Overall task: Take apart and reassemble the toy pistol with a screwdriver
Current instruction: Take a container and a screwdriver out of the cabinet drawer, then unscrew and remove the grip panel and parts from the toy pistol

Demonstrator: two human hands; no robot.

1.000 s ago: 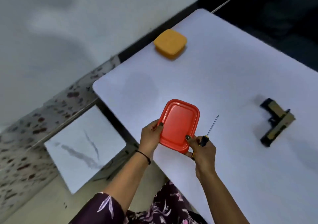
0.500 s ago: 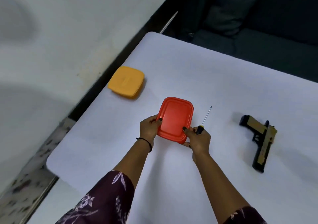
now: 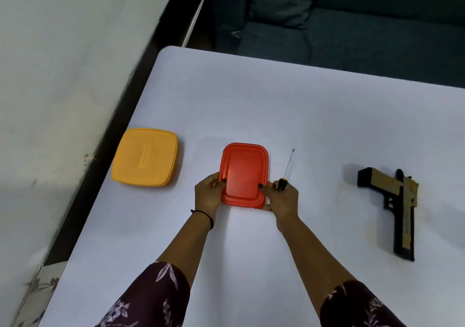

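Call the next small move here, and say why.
Probably set the red lid down on the table and let go. The left hand and right hand both pinch its near corners, the right also grips the screwdriver, and the toy pistol lies untouched to the right, so a hand must be freed first.

The right hand (image 3: 281, 201) hides most of the screwdriver (image 3: 281, 185) handle, and the tip is too small to tell its type. The fingers of this hand and of the left hand (image 3: 207, 196) lie out of sight under the red lid (image 3: 244, 173). Any screws on the pistol (image 3: 406, 208) are too small to make out. The table (image 3: 276, 100) runs off the right and bottom edges. The bottom edge also cuts off the sleeves (image 3: 156, 299).
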